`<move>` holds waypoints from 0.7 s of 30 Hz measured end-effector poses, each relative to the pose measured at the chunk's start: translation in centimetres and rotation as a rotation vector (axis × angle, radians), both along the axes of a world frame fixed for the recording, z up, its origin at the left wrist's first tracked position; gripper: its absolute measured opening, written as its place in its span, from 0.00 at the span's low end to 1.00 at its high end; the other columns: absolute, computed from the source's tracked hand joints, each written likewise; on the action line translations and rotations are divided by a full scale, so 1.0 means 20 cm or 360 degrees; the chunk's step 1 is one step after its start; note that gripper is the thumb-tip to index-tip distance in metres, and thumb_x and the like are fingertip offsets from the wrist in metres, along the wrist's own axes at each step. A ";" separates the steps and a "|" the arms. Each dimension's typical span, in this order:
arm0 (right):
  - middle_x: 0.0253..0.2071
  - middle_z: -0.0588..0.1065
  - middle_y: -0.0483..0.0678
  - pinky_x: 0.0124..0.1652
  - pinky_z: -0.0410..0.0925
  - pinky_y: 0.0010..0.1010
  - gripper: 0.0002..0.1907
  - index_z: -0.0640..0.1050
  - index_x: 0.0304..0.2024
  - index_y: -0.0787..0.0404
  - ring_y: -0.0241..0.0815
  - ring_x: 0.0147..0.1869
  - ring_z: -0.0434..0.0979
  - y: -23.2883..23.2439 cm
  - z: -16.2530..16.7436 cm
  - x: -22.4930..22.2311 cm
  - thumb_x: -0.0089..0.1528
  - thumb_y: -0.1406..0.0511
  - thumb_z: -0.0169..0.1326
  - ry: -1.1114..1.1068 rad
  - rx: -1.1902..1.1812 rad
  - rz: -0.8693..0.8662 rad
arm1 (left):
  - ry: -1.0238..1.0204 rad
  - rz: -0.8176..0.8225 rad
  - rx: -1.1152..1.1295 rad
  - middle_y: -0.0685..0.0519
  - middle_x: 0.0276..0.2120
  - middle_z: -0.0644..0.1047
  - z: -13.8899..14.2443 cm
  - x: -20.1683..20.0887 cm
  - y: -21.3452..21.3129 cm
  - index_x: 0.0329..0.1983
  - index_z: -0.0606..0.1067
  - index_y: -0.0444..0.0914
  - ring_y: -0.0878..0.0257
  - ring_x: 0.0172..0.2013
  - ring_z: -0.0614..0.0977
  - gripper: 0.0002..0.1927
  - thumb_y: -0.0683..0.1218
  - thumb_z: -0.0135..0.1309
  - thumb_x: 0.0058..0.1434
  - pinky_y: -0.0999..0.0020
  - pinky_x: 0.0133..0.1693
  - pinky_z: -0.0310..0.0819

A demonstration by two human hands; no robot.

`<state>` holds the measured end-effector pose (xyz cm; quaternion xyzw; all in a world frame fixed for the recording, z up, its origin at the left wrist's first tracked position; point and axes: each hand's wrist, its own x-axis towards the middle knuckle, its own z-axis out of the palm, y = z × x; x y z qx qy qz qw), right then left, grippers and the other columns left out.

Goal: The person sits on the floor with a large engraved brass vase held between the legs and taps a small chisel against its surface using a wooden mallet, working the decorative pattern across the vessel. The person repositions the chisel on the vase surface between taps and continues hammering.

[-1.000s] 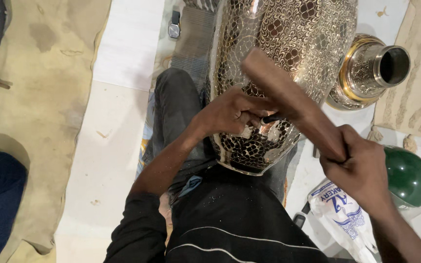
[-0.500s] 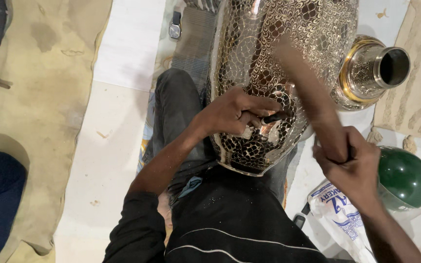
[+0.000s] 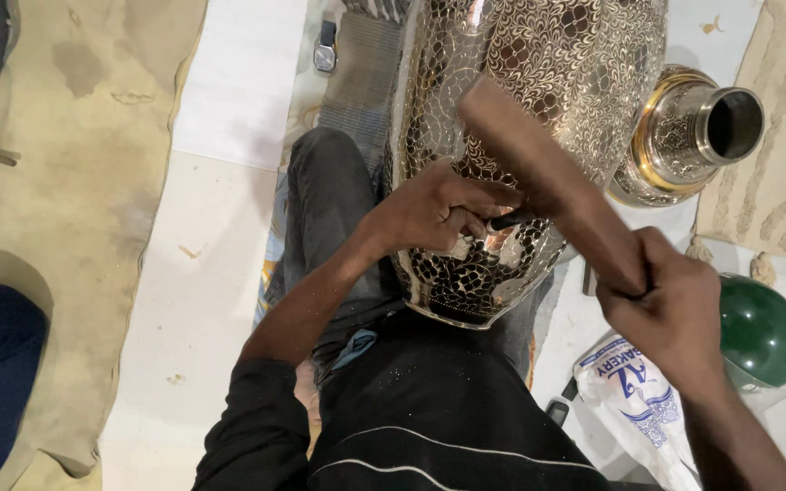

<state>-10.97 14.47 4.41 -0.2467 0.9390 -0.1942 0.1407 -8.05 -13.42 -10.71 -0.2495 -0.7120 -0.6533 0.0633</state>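
Note:
A large silver vase (image 3: 539, 64) with fine engraved patterns lies across my lap. My left hand (image 3: 434, 211) presses a small dark chisel (image 3: 505, 219) against the vase's lower body. My right hand (image 3: 670, 309) grips a brown wooden stick (image 3: 548, 182) raised over the chisel, its far end above the vase.
A smaller brass and silver vase (image 3: 693, 132) lies at the right. A green round object (image 3: 761, 332) and a white printed bag (image 3: 634, 400) sit by my right arm. A small watch-like object (image 3: 325, 56) lies at the top, on white sheets (image 3: 220, 182) that cover the floor.
The wooden stick swung toward the chisel half a second ago and has lifted again. My left hand and the vase have stayed in place.

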 end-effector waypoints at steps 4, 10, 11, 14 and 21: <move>0.23 0.75 0.49 0.35 0.71 0.29 0.10 0.73 0.29 0.63 0.35 0.28 0.76 -0.04 -0.01 -0.02 0.58 0.70 0.64 -0.0127 -0.0596 -0.0034 | -0.0091 0.0000 -0.0012 0.43 0.52 0.82 0.00 0.00 0.00 0.56 0.79 0.35 0.61 0.40 0.89 0.28 0.31 0.52 0.48 0.69 0.43 0.89; 0.21 0.71 0.50 0.29 0.65 0.34 0.13 0.72 0.32 0.67 0.39 0.27 0.70 0.07 -0.05 -0.03 0.54 0.70 0.64 -0.0145 -0.0302 -0.0090 | -0.0061 -0.0087 0.0040 0.43 0.50 0.82 0.01 -0.01 -0.01 0.63 0.75 0.36 0.61 0.42 0.89 0.38 0.32 0.53 0.43 0.68 0.48 0.87; 0.22 0.72 0.50 0.31 0.66 0.33 0.11 0.73 0.33 0.67 0.38 0.27 0.70 0.08 -0.05 -0.02 0.56 0.70 0.63 -0.0159 -0.0414 -0.0063 | -0.0069 -0.0112 0.0118 0.42 0.53 0.81 0.01 -0.01 -0.01 0.64 0.74 0.36 0.60 0.44 0.88 0.39 0.31 0.51 0.43 0.68 0.49 0.87; 0.23 0.73 0.50 0.31 0.68 0.33 0.11 0.75 0.36 0.67 0.38 0.26 0.74 0.05 -0.04 -0.02 0.53 0.71 0.62 -0.0062 -0.0203 0.0014 | -0.0022 -0.0038 0.0004 0.46 0.52 0.83 0.00 0.00 0.00 0.62 0.76 0.39 0.64 0.37 0.88 0.34 0.31 0.50 0.49 0.72 0.42 0.88; 0.26 0.75 0.47 0.31 0.70 0.29 0.09 0.70 0.32 0.65 0.38 0.30 0.78 -0.04 0.03 -0.02 0.52 0.71 0.56 -0.0196 -0.0359 0.0094 | -0.0153 0.0041 -0.0142 0.51 0.47 0.86 -0.01 -0.01 0.01 0.60 0.79 0.40 0.66 0.23 0.85 0.33 0.31 0.50 0.49 0.72 0.26 0.80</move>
